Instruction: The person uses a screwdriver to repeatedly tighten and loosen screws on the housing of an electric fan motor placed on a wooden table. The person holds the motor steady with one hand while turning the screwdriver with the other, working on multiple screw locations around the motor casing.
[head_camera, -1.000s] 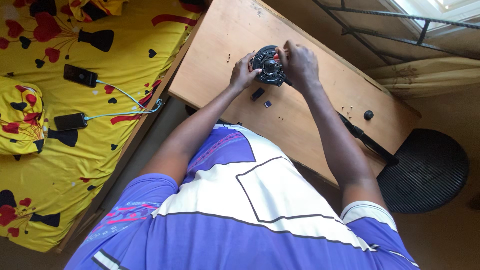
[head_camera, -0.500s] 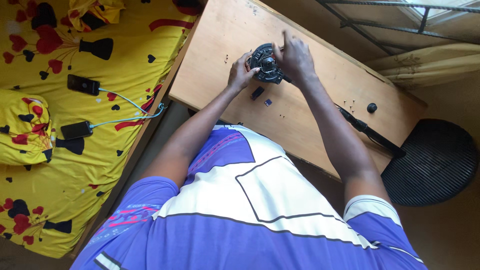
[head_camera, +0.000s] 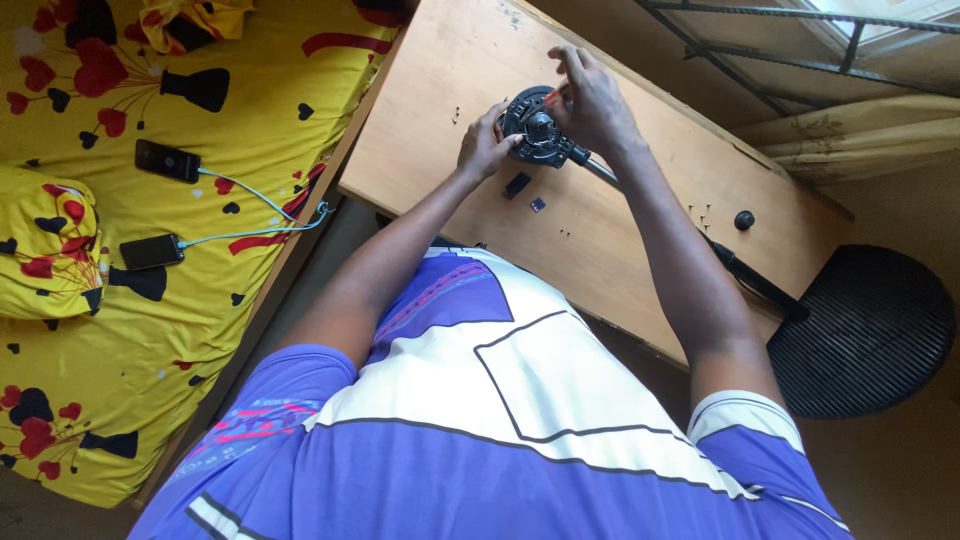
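Gripping round black mechanism (head_camera: 537, 130) near tabletop (head_camera: 640, 240) far edge: left hand (head_camera: 485, 150) steadying rim, right hand (head_camera: 595, 100) pinching top. Small parts (head_camera: 517, 185) lying loose; disassembly apparently partway.

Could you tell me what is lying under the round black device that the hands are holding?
The round black device rests on the wooden table, steadied by the left hand and right hand. Its underside contact is hidden.

Your table (head_camera: 640, 250) is pale, smooth wood. The round part (head_camera: 533, 128) you hold looks like dark matt plastic, maybe metal. The bedsheet (head_camera: 250, 110) is soft cloth.
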